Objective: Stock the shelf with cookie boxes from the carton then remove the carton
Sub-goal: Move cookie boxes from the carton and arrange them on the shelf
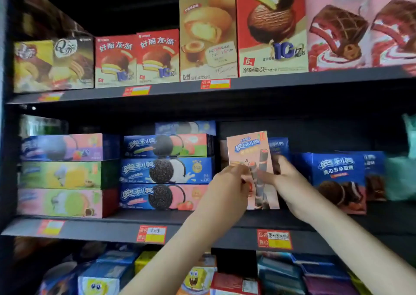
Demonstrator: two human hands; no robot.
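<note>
A tall pink cookie box [249,152] stands upright on the middle shelf [126,231], between a stack of blue cookie boxes [166,172] and a blue box with a cake picture [337,179]. My left hand [227,186] grips the pink box's lower left edge. My right hand [286,177] holds its lower right side, fingers across the front. Another blue box [279,147] stands behind the pink one. No carton is in view.
Stacked pastel boxes [60,175] fill the shelf's left end. The upper shelf [270,80] carries red, tan and pink pie boxes. Below, the lower shelf holds mixed snack packs [198,276]. Price tags [153,234] line the shelf edges. A dark gap lies above the pink box.
</note>
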